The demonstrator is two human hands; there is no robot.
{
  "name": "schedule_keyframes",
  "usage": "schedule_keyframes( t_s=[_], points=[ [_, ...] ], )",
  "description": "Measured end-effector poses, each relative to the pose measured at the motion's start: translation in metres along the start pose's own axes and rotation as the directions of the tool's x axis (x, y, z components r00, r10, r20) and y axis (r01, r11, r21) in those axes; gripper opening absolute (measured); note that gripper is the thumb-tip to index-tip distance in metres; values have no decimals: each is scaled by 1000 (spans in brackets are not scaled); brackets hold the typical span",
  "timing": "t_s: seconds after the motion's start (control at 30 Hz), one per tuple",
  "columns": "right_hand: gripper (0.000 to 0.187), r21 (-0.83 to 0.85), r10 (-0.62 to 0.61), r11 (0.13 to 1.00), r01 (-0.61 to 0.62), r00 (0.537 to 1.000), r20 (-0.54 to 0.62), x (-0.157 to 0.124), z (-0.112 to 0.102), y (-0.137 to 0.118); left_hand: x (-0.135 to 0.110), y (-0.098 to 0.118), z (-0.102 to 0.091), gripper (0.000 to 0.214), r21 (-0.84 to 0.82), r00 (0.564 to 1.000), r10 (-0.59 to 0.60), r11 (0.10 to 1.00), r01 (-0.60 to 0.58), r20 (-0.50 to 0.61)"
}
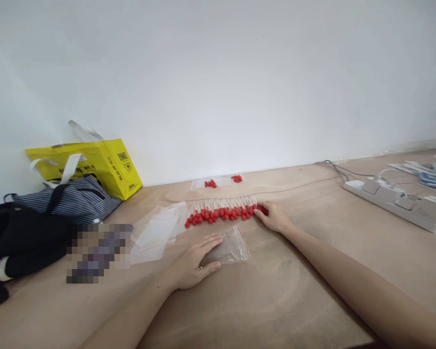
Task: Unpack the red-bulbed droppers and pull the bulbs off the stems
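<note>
A row of glass droppers with red rubber bulbs (225, 213) lies on the table, thin clear stems pointing toward the wall. At the row's right end, my right hand (274, 217) has its thumb and fingers closed around a few of the red bulbs; their stems are hard to make out. Nearer to me, my left hand (199, 261) rests with thumb and fingers apart on the left part of a clear zip-lock bag (234, 247). That bag lies flat and looks empty. Left of the row is a spread of more clear bags (154, 237).
Behind the row, bagged red-bulbed droppers (210, 184) lie near the wall. A yellow carrier bag (119, 165), a striped bag (83, 198) and a black bag (29, 237) stand on the left. On the right are a white power strip (388, 203) with plugs and some papers (432, 169).
</note>
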State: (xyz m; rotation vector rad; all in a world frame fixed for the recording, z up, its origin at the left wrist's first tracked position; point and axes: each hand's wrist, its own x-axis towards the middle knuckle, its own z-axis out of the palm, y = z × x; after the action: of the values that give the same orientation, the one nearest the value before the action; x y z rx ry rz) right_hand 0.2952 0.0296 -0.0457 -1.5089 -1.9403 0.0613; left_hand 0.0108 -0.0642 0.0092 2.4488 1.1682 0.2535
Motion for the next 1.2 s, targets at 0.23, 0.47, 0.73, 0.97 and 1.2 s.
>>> schedule_keyframes(
  t_s=[0.23,0.47,0.73,0.97,1.2],
  points=[
    [29,90,3,996,17,977,-214,-2,-6,-5,0,-1,1,53,21,1000,6,1000,-7,3],
    [22,224,-285,926,305,951,-120,-22,-14,-47,0,3,-2,64,103,997,-39,994,32,60],
    [31,235,-563,820,522,810,164,-44,-13,-86,2,1,0,63,233,996,-11,972,-10,92],
    [32,257,-532,844,471,796,288,-39,-12,-77,1,-4,6,51,177,999,-29,984,32,-20],
    [29,301,-548,830,470,787,282,-37,-10,-71,7,-12,6,39,85,951,-46,994,75,-305]
  ],
)
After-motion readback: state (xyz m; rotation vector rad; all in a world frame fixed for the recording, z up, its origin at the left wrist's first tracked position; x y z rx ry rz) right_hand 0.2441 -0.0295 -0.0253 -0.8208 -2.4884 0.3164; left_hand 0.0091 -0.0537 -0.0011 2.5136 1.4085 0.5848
